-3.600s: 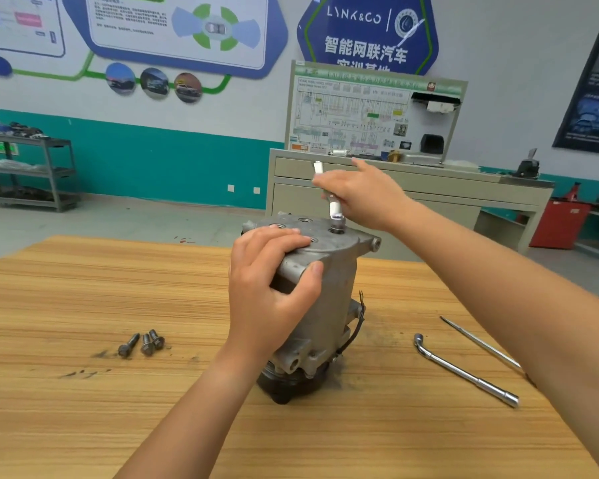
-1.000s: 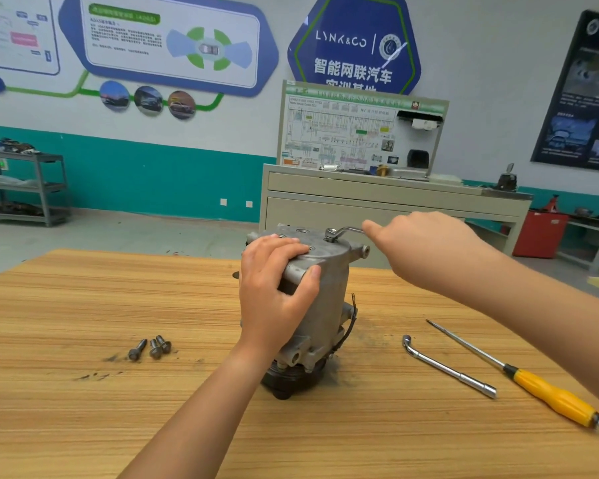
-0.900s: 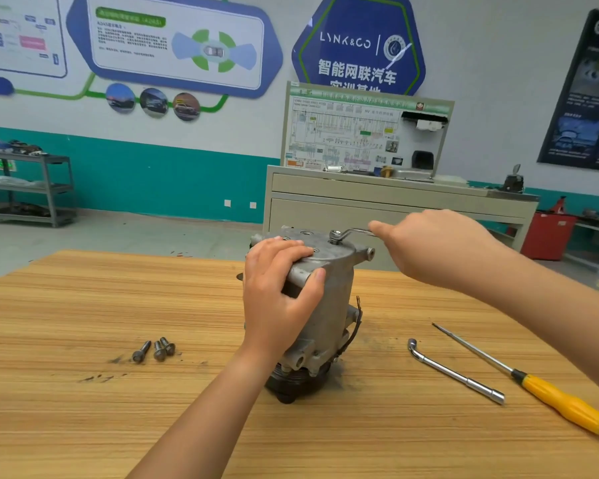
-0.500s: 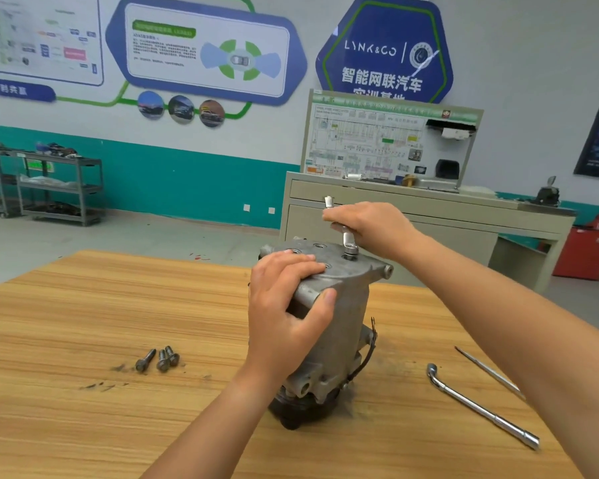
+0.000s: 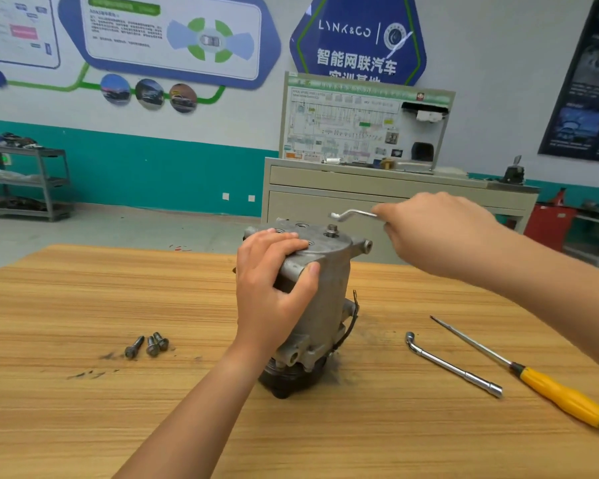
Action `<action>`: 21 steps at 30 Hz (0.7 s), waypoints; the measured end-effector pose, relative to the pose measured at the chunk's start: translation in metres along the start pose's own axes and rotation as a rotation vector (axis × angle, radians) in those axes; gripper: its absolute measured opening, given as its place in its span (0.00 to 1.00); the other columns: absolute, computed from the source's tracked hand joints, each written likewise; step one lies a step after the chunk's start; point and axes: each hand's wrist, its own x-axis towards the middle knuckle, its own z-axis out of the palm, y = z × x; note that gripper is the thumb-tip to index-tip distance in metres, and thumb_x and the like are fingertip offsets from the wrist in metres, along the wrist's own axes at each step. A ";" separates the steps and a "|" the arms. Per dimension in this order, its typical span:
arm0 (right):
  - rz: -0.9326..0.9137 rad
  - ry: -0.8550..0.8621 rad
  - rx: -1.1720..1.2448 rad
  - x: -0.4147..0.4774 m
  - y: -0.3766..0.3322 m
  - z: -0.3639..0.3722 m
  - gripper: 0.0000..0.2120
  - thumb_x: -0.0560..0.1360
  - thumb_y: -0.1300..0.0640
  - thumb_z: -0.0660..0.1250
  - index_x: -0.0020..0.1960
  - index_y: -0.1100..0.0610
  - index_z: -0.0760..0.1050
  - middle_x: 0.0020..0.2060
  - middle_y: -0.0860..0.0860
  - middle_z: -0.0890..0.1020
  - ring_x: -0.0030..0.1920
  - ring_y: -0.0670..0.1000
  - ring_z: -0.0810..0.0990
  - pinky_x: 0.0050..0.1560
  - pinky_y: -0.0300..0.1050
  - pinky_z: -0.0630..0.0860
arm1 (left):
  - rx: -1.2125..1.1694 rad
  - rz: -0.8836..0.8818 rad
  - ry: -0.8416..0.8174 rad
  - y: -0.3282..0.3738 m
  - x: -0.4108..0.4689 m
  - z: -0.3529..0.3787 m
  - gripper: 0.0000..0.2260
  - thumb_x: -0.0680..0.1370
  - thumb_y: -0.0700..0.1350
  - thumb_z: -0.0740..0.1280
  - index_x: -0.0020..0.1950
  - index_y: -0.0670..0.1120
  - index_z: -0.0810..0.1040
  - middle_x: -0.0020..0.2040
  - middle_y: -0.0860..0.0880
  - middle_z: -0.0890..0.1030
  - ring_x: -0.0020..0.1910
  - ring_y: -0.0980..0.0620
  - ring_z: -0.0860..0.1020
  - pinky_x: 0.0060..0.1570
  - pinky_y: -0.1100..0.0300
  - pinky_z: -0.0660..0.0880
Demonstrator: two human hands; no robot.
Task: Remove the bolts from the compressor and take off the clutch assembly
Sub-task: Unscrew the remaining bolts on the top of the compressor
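Left hand [image 5: 274,292] grips top edge of upright compressor [image 5: 329,288]. Right hand [image 5: 433,229], fingers closed round L-wrench [image 5: 351,214]; socket end just above top bolt [image 5: 332,229], not touching.

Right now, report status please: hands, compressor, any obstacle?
Left hand grips compressor. Right hand holds wrench, socket above one bolt, not on it. Nothing in the way.

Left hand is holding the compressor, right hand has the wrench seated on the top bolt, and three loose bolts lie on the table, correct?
No. In the head view the right hand holds the wrench just above the top bolt, not seated on it. The left hand does hold the compressor, and three loose bolts lie on the table.
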 end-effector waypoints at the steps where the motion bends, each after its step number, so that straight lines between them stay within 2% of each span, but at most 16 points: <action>1: -0.007 -0.020 -0.032 -0.001 -0.005 0.000 0.13 0.79 0.60 0.55 0.61 0.52 0.70 0.31 0.49 0.68 0.29 0.48 0.66 0.25 0.40 0.62 | 0.002 0.001 -0.002 0.000 0.000 0.000 0.15 0.72 0.51 0.63 0.51 0.43 0.80 0.53 0.54 0.76 0.60 0.49 0.70 0.66 0.67 0.59; 4: -0.015 -0.062 -0.137 -0.001 -0.013 -0.003 0.12 0.77 0.64 0.56 0.57 0.55 0.71 0.30 0.50 0.66 0.28 0.48 0.64 0.24 0.41 0.59 | 0.006 0.008 -0.001 0.001 0.001 -0.001 0.15 0.72 0.50 0.63 0.50 0.42 0.80 0.53 0.54 0.76 0.60 0.49 0.71 0.66 0.68 0.58; 6: -0.026 -0.093 -0.191 -0.002 -0.022 -0.010 0.09 0.75 0.67 0.56 0.51 0.57 0.70 0.30 0.50 0.65 0.27 0.49 0.63 0.24 0.41 0.58 | 0.006 0.014 0.003 0.001 0.001 -0.001 0.15 0.72 0.50 0.63 0.50 0.42 0.80 0.53 0.54 0.76 0.59 0.48 0.71 0.66 0.69 0.57; 7: -0.036 -0.104 -0.204 -0.001 -0.027 -0.014 0.07 0.75 0.67 0.57 0.47 0.57 0.69 0.30 0.50 0.64 0.27 0.49 0.63 0.24 0.41 0.60 | 0.006 0.014 0.007 0.002 0.002 -0.001 0.15 0.72 0.50 0.63 0.50 0.42 0.80 0.53 0.54 0.76 0.59 0.48 0.71 0.66 0.69 0.57; 10: -0.024 -0.104 -0.197 -0.001 -0.038 -0.016 0.10 0.74 0.68 0.60 0.41 0.56 0.62 0.29 0.51 0.64 0.32 0.52 0.68 0.30 0.44 0.66 | 0.003 0.011 0.010 0.001 0.001 -0.001 0.15 0.72 0.50 0.63 0.50 0.42 0.80 0.53 0.54 0.76 0.60 0.50 0.70 0.65 0.69 0.58; 12: 0.023 -0.061 -0.158 -0.005 -0.034 -0.001 0.07 0.75 0.67 0.59 0.44 0.57 0.63 0.28 0.50 0.64 0.28 0.52 0.66 0.25 0.44 0.64 | 0.009 0.015 0.001 0.000 0.001 -0.001 0.15 0.72 0.51 0.63 0.50 0.42 0.80 0.53 0.54 0.76 0.60 0.50 0.70 0.66 0.68 0.58; 14: 0.051 0.042 -0.116 -0.009 -0.023 0.015 0.01 0.79 0.62 0.56 0.49 0.57 0.63 0.27 0.49 0.65 0.24 0.50 0.64 0.22 0.41 0.62 | 0.011 0.030 0.002 -0.001 0.001 -0.001 0.15 0.72 0.50 0.64 0.50 0.42 0.80 0.53 0.54 0.76 0.59 0.49 0.71 0.66 0.68 0.59; 16: 0.026 0.165 -0.084 -0.009 -0.008 0.031 0.09 0.81 0.54 0.51 0.53 0.56 0.68 0.28 0.49 0.69 0.25 0.52 0.69 0.24 0.40 0.65 | 0.009 0.040 0.009 -0.002 0.002 0.001 0.15 0.72 0.50 0.64 0.50 0.41 0.80 0.52 0.53 0.76 0.58 0.48 0.71 0.66 0.67 0.59; 18: -0.011 0.241 0.015 -0.002 0.006 0.049 0.16 0.81 0.50 0.49 0.59 0.55 0.72 0.34 0.51 0.76 0.33 0.54 0.76 0.31 0.44 0.70 | 0.010 0.049 0.018 -0.005 0.002 0.002 0.15 0.72 0.50 0.64 0.50 0.41 0.80 0.52 0.52 0.77 0.58 0.48 0.71 0.66 0.67 0.59; 19: 0.008 0.241 0.061 0.005 0.011 0.057 0.17 0.82 0.51 0.49 0.62 0.54 0.72 0.39 0.52 0.79 0.39 0.54 0.77 0.39 0.48 0.72 | 0.009 0.057 0.029 -0.006 0.002 0.003 0.14 0.72 0.50 0.64 0.50 0.41 0.80 0.52 0.52 0.77 0.59 0.50 0.71 0.66 0.67 0.59; 21: 0.058 0.191 0.106 0.027 0.015 0.071 0.17 0.82 0.51 0.48 0.65 0.50 0.69 0.49 0.50 0.79 0.52 0.53 0.75 0.57 0.53 0.65 | 0.000 0.068 0.059 -0.007 0.002 0.006 0.13 0.72 0.49 0.64 0.49 0.42 0.80 0.52 0.53 0.77 0.58 0.51 0.70 0.66 0.66 0.59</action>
